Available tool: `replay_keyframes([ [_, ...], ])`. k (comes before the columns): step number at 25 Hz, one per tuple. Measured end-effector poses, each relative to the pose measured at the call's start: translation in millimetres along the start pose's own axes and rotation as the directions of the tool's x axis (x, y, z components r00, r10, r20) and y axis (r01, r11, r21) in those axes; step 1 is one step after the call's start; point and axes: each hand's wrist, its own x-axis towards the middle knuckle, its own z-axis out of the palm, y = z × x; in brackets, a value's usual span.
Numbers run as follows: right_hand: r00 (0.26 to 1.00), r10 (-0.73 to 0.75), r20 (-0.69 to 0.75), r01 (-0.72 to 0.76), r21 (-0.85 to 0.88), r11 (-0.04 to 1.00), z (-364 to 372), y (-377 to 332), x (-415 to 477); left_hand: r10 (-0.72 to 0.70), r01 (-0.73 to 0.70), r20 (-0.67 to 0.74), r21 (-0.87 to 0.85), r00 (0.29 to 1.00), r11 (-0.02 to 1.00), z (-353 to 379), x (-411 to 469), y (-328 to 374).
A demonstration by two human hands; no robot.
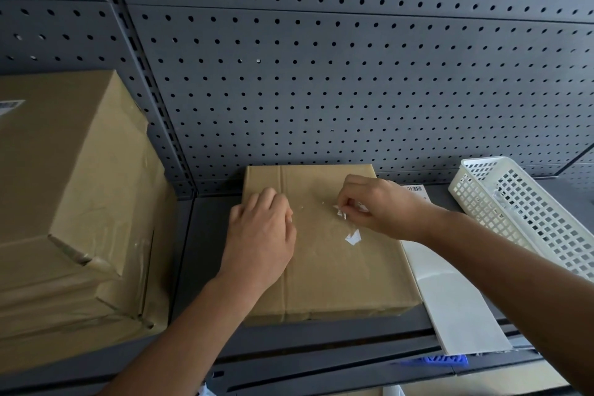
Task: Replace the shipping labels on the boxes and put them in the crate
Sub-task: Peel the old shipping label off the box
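Nearest to us, below the front edge of the dark shelf (321, 344), a bit of something blue (432, 360) pokes out; we cannot tell what it is. On the shelf, to our right, a blank white sheet (456, 305) lies flat, its near end overhanging the edge, right beside the flat cardboard box (340, 280). That box sits in the middle of the shelf with its taped seam running away from us.

Our left grip (260, 235) rests on the left part of the box top, across the seam, fingers loosely bent and holding nothing that we can see. Our right grip (379, 209) hovers low over the far right part of the box, its thumb and fingertips pinching a crumpled white label scrap (340, 213). Just nearer than that pinch, a small white remnant (353, 237) is stuck to the cardboard.

To our left a much larger cardboard box (74, 202) stands on the shelf, with the corner of a barcode label (9, 106) at its far left edge. To the right a white lattice basket (530, 212) lies at an angle. Behind the right wrist, the barcoded edge of a printed label (416, 189) shows. A grey pegboard (321, 74) backs it all.
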Motion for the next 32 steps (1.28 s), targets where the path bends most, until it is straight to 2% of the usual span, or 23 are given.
replay_keyframes([
  [4,0.989,0.099,-0.112,-0.084,0.127,0.988,-7,6,-10,0.002,-0.002,-0.002,0.010,1.000,1.000,1,0,-1],
  [8,0.979,0.169,-0.110,-0.148,0.177,0.973,-1,2,-11,0.005,-0.005,-0.008,0.015,1.000,1.000,2,-1,-1],
  [12,0.952,0.238,-0.193,-0.192,0.231,0.954,7,-7,-5,0.003,-0.002,-0.011,0.022,1.000,1.000,2,-1,-1],
  [23,0.981,0.173,-0.083,-0.153,0.208,0.966,8,-2,1,0.002,-0.002,-0.008,0.017,1.000,1.000,1,0,0],
  [32,0.972,0.185,-0.143,-0.153,0.209,0.966,19,-4,4,0.003,-0.002,-0.001,0.027,1.000,1.000,2,0,-1],
])
